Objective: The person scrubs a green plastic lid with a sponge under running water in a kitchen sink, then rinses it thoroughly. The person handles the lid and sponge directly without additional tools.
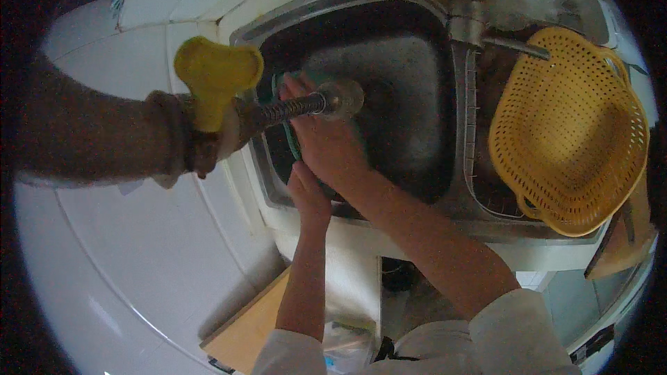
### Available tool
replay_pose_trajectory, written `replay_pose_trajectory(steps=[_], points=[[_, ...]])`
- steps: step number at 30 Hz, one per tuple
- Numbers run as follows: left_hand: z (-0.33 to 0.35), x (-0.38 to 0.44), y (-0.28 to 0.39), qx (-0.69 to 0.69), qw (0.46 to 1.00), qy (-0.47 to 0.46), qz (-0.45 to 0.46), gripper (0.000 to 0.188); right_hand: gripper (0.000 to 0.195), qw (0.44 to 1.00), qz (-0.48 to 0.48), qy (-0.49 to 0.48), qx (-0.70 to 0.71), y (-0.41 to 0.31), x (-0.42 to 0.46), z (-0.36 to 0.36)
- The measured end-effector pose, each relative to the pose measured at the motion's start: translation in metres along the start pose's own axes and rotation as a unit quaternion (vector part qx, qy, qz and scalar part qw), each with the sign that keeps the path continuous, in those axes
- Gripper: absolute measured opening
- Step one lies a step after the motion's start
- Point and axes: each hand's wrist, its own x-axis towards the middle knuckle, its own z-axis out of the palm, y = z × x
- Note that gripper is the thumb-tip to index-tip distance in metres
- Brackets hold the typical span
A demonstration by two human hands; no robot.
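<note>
Both of my hands are inside a dark metal sink basin (411, 78), at its left side. My left hand (311, 190) is at the near-left corner, against the lower edge of a thin green-rimmed item (293, 140) whose kind I cannot tell. My right hand (331, 146) lies across that item, its fingers pointing towards the far left. A flexible metal spout with a clear round head (341, 99) hangs over my right hand and hides part of it. How firmly the fingers grip is hard to see in the dim, grainy view.
A yellow perforated plastic basket (565, 130) sits over a wire rack (471, 130) on the right. A thick brown pipe or hose (104, 130) with a yellow handle (216, 73) looms at the left, near the white tiled wall (135, 234). Below is a wooden board (250, 320).
</note>
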Motion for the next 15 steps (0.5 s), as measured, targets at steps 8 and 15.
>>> replay_pose_trajectory(steps=[8, 15], points=[[-0.014, -0.001, -0.025, 0.287, 0.940, -0.155, 0.100, 0.050, 0.045, 0.980, 0.155, 0.119, 0.022, 0.028, -0.015, -0.032], [-0.003, 0.009, 0.023, 0.270, 0.914, -0.279, 0.114, 0.050, 0.047, 0.959, 0.222, 0.139, 0.103, 0.033, -0.052, -0.034]])
